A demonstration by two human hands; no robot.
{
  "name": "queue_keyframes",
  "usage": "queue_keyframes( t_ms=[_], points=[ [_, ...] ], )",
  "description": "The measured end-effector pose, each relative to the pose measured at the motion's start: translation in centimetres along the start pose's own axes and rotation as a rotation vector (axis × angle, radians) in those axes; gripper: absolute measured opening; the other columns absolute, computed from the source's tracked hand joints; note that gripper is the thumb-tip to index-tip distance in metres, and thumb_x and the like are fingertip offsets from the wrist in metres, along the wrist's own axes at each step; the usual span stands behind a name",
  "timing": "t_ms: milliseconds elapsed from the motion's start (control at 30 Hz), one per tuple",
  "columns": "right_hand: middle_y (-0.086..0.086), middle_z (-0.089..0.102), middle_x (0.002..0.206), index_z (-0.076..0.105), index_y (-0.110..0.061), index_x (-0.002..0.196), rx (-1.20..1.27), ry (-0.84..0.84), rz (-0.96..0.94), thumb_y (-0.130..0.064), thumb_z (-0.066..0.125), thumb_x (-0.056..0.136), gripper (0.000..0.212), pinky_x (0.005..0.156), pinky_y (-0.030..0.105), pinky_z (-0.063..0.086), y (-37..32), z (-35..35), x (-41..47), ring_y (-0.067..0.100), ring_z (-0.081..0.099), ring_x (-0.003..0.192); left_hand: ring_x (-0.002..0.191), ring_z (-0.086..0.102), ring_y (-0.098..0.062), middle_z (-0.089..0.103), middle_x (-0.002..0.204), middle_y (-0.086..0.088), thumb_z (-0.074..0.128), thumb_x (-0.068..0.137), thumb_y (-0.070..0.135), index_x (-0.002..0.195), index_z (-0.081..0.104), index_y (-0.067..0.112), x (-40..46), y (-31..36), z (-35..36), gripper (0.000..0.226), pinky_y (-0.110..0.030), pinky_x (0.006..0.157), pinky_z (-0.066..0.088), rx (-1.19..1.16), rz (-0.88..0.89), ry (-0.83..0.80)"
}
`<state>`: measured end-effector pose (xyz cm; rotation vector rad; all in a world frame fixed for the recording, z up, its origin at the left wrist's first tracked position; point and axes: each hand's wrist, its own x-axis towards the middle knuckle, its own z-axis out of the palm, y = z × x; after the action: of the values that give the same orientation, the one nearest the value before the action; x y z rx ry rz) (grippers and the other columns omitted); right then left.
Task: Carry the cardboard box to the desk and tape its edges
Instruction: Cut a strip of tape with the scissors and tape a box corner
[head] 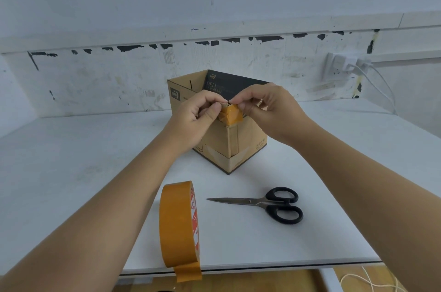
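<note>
Both hands pinch tape onto the box's near top corner.

White desk with a box, tape and scissors

The smooth white rectangular desk carries an open brown cardboard box towards its back, standing upright with one corner turned to the front. Nearer the front edge an orange-yellow roll of tape stands on its rim, its loose end hanging over the edge. Just beside it to the right, black-handled metal scissors lie flat, blades closed.
</note>
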<state>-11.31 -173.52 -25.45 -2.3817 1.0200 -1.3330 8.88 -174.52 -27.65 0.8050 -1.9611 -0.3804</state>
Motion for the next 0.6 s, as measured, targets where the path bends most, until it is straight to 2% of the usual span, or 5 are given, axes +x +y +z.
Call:
queue_keyframes(
  t_ms=[100,200,267,333,600],
  points=[
    [-0.01,0.069,0.085,0.074,-0.016,0.098,0.002,0.013,0.007,-0.004,0.06,0.092,0.019,0.076,0.015,0.047,0.0,0.2,0.2,-0.001,0.06,0.079,0.07,0.054,-0.004,0.061,0.081,0.01,0.05,0.097,0.014,0.101,0.059,0.034,0.3,-0.1,0.5,0.022,-0.015,0.07,0.048,-0.005,0.012,0.046],
    [-0.009,0.069,0.091,0.072,-0.014,0.104,-0.013,-0.065,-0.027,-0.003,0.061,0.091,0.021,0.082,0.017,0.048,0.1,-0.2,0.1,-0.001,0.061,0.087,0.079,0.057,-0.002,0.062,0.087,0.01,0.049,0.097,0.015,0.107,0.059,0.034,0.0,-0.5,0.0,0.023,-0.012,0.075,0.046,-0.008,0.028,0.014],
    [-0.004,0.07,0.1,0.069,-0.015,0.11,-0.052,-0.136,-0.03,-0.004,0.064,0.089,0.024,0.091,0.032,0.048,0.4,-0.4,0.0,0.014,0.061,0.1,0.074,0.053,-0.006,0.056,0.079,0.003,0.051,0.096,0.016,0.116,0.057,0.031,-0.3,-0.9,-0.5,0.026,-0.012,0.075,0.044,0.02,0.019,-0.037],
    [-0.005,0.067,0.106,0.066,-0.018,0.113,-0.104,-0.145,-0.016,-0.006,0.066,0.088,0.028,0.093,0.043,0.046,0.6,-0.2,-0.1,0.025,0.055,0.106,0.066,0.046,-0.005,0.041,0.068,0.011,0.054,0.094,0.015,0.122,0.053,0.029,-0.3,-1.1,-0.6,0.031,-0.01,0.072,0.04,0.074,0.019,-0.065],
    [-0.009,0.062,0.106,0.062,-0.023,0.114,-0.147,-0.092,-0.025,-0.012,0.069,0.085,0.031,0.091,0.034,0.043,0.7,0.1,-0.8,0.02,0.047,0.105,0.068,0.044,-0.003,0.036,0.068,0.017,0.052,0.094,0.017,0.125,0.05,0.035,-0.5,-0.9,-0.7,0.036,-0.01,0.073,0.039,0.083,0.014,-0.095]
  ],
)
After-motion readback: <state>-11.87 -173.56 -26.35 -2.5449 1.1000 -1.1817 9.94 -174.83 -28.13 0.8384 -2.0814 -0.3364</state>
